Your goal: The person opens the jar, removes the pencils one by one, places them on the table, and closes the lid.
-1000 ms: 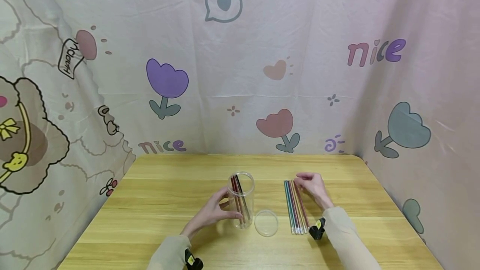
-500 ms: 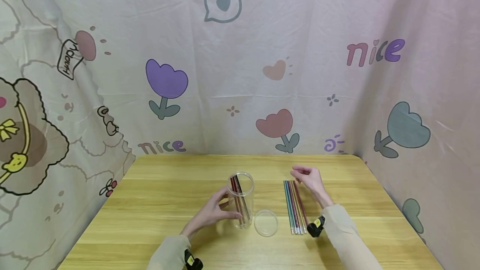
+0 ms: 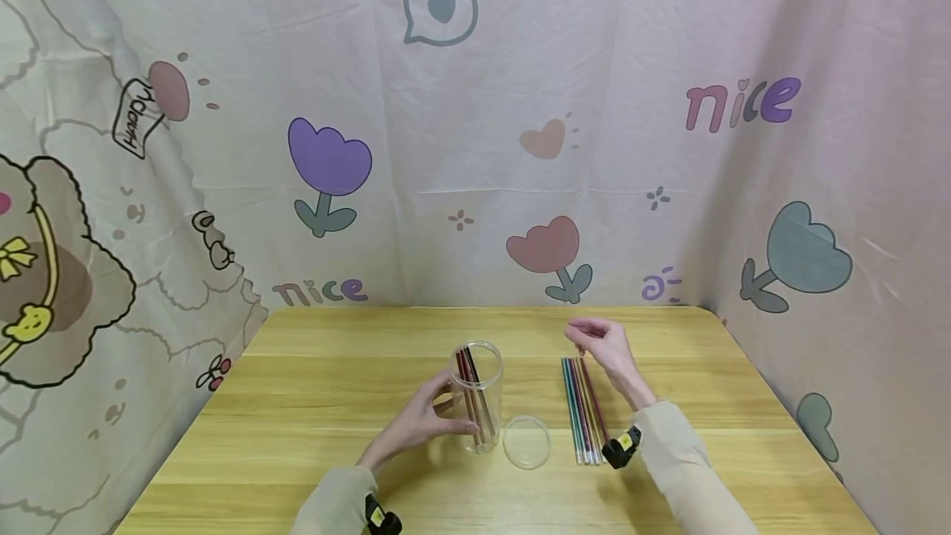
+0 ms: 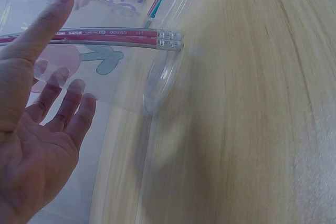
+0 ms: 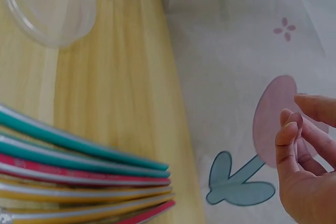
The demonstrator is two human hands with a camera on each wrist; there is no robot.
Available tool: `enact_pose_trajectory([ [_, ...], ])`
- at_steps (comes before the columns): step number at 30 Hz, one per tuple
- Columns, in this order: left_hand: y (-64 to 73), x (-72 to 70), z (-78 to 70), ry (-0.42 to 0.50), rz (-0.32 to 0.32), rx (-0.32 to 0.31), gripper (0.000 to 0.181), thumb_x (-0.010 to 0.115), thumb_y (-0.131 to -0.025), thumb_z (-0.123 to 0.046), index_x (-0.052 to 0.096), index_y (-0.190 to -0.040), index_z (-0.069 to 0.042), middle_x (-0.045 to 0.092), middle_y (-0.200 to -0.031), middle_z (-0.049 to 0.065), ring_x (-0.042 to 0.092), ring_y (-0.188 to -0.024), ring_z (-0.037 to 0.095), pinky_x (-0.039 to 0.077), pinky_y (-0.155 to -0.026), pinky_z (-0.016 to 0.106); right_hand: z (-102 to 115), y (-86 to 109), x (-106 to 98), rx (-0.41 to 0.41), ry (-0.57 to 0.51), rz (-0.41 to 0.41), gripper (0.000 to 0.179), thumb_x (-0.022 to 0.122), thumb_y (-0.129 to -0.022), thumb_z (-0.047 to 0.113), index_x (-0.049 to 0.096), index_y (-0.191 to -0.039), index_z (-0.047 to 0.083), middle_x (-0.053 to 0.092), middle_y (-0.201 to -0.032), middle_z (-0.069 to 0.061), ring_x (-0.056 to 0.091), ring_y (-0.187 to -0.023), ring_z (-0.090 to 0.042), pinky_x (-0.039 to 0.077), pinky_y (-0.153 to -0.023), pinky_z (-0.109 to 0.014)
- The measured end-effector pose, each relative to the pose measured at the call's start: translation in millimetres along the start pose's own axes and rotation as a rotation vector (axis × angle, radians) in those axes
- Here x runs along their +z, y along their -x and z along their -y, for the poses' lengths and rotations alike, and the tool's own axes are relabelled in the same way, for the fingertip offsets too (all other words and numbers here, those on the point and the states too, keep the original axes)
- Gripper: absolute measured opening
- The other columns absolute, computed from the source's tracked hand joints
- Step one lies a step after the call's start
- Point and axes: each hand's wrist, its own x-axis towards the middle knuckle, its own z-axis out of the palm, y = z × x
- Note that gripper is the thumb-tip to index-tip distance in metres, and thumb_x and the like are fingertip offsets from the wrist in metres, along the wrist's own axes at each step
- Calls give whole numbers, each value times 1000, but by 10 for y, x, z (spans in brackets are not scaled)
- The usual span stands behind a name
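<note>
My left hand grips a clear plastic jar from its left side, thumb in front and fingers behind. Inside the upright jar lean several pencils, red and dark ones, eraser ends down in the left wrist view. To the right, a row of pencils in teal, red and yellow lies on the table, silver ends toward me. My right hand hovers just past their far ends, fingers loosely bent. Nothing shows between its thumb and fingers in the right wrist view.
A round clear lid lies flat on the wooden table between jar and pencil row. Behind the table's far edge hangs a printed cloth, which continues along both sides.
My right hand has lifted off the far ends of the pencil row and shifted left and away from me. The left hand and jar have stayed in place.
</note>
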Motion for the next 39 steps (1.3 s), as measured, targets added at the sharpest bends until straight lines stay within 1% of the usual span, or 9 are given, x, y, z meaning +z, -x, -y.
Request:
enact_pose_trajectory([
  [4, 3, 1, -1, 4, 3, 1, 78, 87, -78, -13, 48, -145, -11, 52, -144, 19, 46, -136, 43, 43, -116, 60, 72, 26, 34, -31, -7, 28, 36, 71, -91, 5, 63, -120, -15, 72, -80, 13, 61, -64, -6, 54, -57, -16],
  [9, 5, 0, -5, 5, 6, 4, 78, 86, -78, -13, 47, -145, -5, 52, -144, 19, 46, -136, 44, 42, -116, 60, 176, 54, 85, -62, -32, 52, 38, 72, -91, 4, 62, -121, -16, 70, -78, 14, 60, -62, -6, 53, -57, -16],
  [11, 5, -1, -6, 6, 7, 7, 78, 86, -79, -13, 47, -145, -5, 52, -144, 19, 45, -137, 44, 42, -116, 61, 217, 69, 105, -80, -42, 65, 39, 72, -91, 4, 61, -121, -17, 70, -78, 14, 60, -62, -5, 53, -57, -16],
  [17, 5, 0, -5, 11, 7, 12, 76, 86, -79, -13, 49, -145, -12, 52, -145, 18, 45, -138, 44, 41, -117, 61, 343, 113, 172, -137, -73, 90, 32, 71, -91, 3, 65, -118, -14, 71, -79, 12, 61, -62, -6, 53, -57, -17],
  [20, 3, 0, -4, 7, 7, 8, 77, 86, -79, -13, 48, -145, -7, 53, -144, 19, 45, -137, 45, 41, -117, 61, 408, 136, 202, -162, -84, 107, 28, 72, -90, 3, 68, -116, -8, 73, -82, 12, 61, -63, -7, 54, -57, -18],
  [24, -6, 1, 1, -1, 6, 1, 78, 86, -79, -13, 46, -145, 0, 53, -143, 19, 46, -137, 45, 41, -117, 61, 499, 176, 253, -185, -86, 127, 27, 72, -90, 3, 69, -114, -7, 74, -84, 11, 61, -63, -7, 53, -56, -17],
  [32, -12, 4, 3, -11, 0, -4, 74, 86, -79, -14, 50, -143, -9, 54, -143, 16, 48, -137, 41, 42, -117, 58, 661, 262, 386, -220, -77, 175, 32, 72, -90, 2, 65, -116, -14, 74, -84, 14, 60, -64, -5, 52, -56, -16],
  [35, -10, 4, -3, -4, 0, -14, 73, 86, -78, -15, 51, -142, -13, 54, -143, 14, 47, -137, 40, 41, -118, 58, 690, 293, 432, -237, -57, 202, 31, 72, -90, 3, 66, -116, -13, 74, -85, 16, 61, -66, -3, 51, -56, -15],
  [39, -7, 5, -7, 7, -3, -31, 75, 87, -78, -15, 51, -143, -16, 54, -144, 13, 46, -139, 40, 40, -119, 58, 724, 336, 496, -260, -3, 232, 26, 72, -91, 6, 70, -113, -7, 73, -85, 16, 59, -65, -1, 48, -54, -14],
])
